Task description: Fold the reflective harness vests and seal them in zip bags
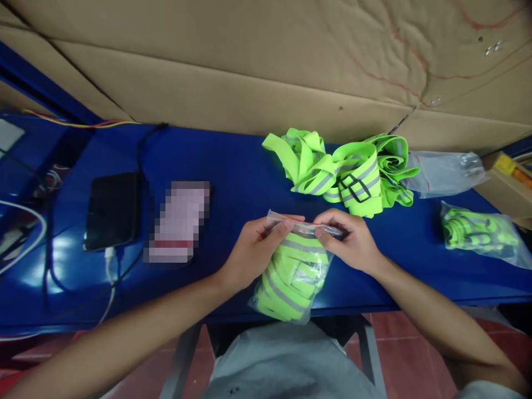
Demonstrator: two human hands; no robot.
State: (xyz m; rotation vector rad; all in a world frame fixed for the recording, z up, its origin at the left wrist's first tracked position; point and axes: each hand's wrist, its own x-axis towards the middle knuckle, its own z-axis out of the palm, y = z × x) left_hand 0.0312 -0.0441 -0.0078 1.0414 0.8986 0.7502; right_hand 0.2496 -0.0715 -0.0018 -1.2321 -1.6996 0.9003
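Observation:
A clear zip bag (297,277) with a folded neon-green reflective strap inside hangs between my hands, over the table's front edge. My left hand (264,244) pinches the bag's top edge at its left side, thumb on the near face. At the right end of the same edge, my right hand (347,235) grips the plastic between thumb and fingers. The bag's mouth looks pressed together along a reddish line, though I cannot tell whether it is sealed. Beyond my hands lie loose neon-green reflective straps (357,172) with black buckles.
To the right lie a filled bag of green strap (482,230) and flat clear bags (446,172). A cardboard box (513,185) stands at the right edge. On the left are a black phone (112,208) with a white cable and a pixelated phone (180,221). Cardboard (208,66) lines the back.

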